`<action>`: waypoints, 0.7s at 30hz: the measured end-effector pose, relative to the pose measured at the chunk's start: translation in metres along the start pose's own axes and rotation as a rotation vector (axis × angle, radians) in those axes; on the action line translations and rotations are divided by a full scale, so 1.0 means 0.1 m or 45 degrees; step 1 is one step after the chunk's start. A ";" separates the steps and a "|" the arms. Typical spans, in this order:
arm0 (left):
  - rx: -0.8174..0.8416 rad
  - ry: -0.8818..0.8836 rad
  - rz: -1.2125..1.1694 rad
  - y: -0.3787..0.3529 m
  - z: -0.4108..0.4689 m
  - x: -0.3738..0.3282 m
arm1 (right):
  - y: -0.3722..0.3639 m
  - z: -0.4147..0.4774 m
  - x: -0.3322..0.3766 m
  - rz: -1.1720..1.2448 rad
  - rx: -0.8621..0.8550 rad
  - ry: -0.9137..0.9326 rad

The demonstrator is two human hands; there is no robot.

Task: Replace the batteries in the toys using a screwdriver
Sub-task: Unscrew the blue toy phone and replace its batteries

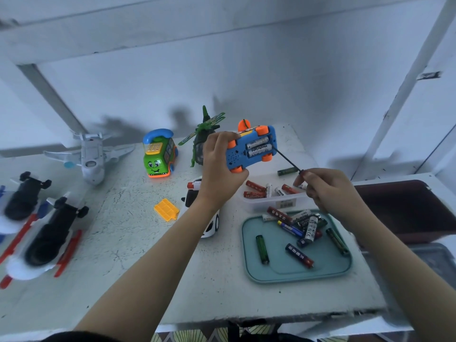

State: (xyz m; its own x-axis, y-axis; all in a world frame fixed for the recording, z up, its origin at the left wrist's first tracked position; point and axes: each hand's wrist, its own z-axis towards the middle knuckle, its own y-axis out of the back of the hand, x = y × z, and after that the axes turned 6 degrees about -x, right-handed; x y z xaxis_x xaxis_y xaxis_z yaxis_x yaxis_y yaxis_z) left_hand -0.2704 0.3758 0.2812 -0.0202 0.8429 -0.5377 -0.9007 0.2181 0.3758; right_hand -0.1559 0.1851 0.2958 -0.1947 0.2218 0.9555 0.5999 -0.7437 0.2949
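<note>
Left hand (218, 169) clamped round blue plastic toy car with orange wheels (237, 156), held underside-up above white surface (138, 255); two white batteries (257, 146) sit in its open compartment. Right hand (328, 191) pinches thin black-shafted screwdriver (287, 160), tip at compartment edge. Teal plastic tray (246, 243) sits near front-right edge; open room lies left of it.

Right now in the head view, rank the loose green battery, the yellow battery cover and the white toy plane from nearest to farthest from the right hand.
1. The loose green battery, just left of the right hand.
2. The yellow battery cover, mid-table, well to the left.
3. The white toy plane, far left, at the back.
</note>
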 end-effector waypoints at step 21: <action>-0.099 -0.155 0.230 0.06 -0.02 -0.12 | 0.03 -0.13 0.23 -0.323 0.010 0.282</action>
State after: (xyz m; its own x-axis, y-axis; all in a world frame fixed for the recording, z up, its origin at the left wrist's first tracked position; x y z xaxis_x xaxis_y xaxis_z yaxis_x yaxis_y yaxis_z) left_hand -0.2769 0.3657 0.2888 -0.1360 0.9189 -0.3704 -0.9181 0.0237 0.3957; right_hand -0.1683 0.1800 0.3181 -0.5019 0.2564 0.8261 0.5163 -0.6775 0.5239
